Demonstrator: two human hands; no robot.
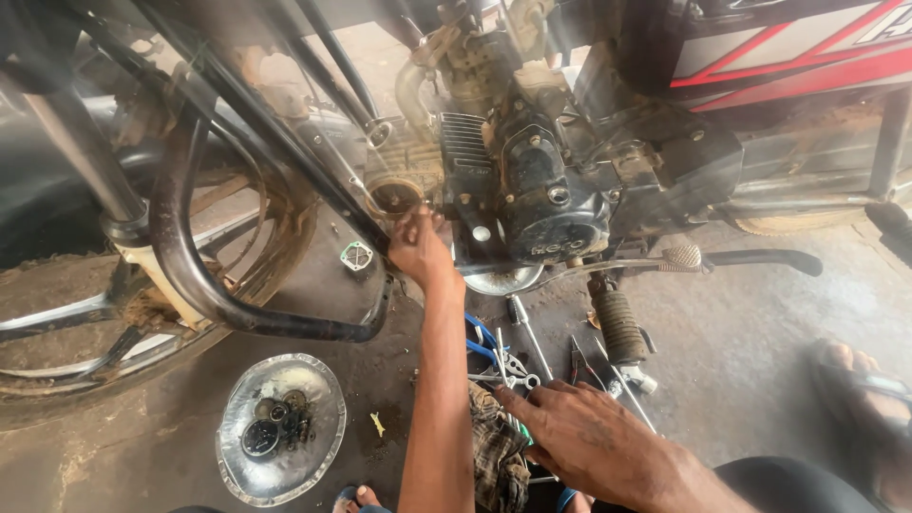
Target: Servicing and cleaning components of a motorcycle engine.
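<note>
Nearest, the right hand [594,437] lay open, fingers spread on the tools [518,366], whose long axes ran toward the engine [532,190]. Farther up, the left hand [418,249] pinched at the engine's round port [394,197]; its grip was unclear.

Black engine [532,190], red-striped tank [788,57], checked rag [499,451], silver bowl [323,442]

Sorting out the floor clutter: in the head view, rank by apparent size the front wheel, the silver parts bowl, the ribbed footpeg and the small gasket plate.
1. Front wheel, though partly cut off.
2. Silver parts bowl, nearer the camera.
3. Ribbed footpeg.
4. Small gasket plate, farther away.
</note>
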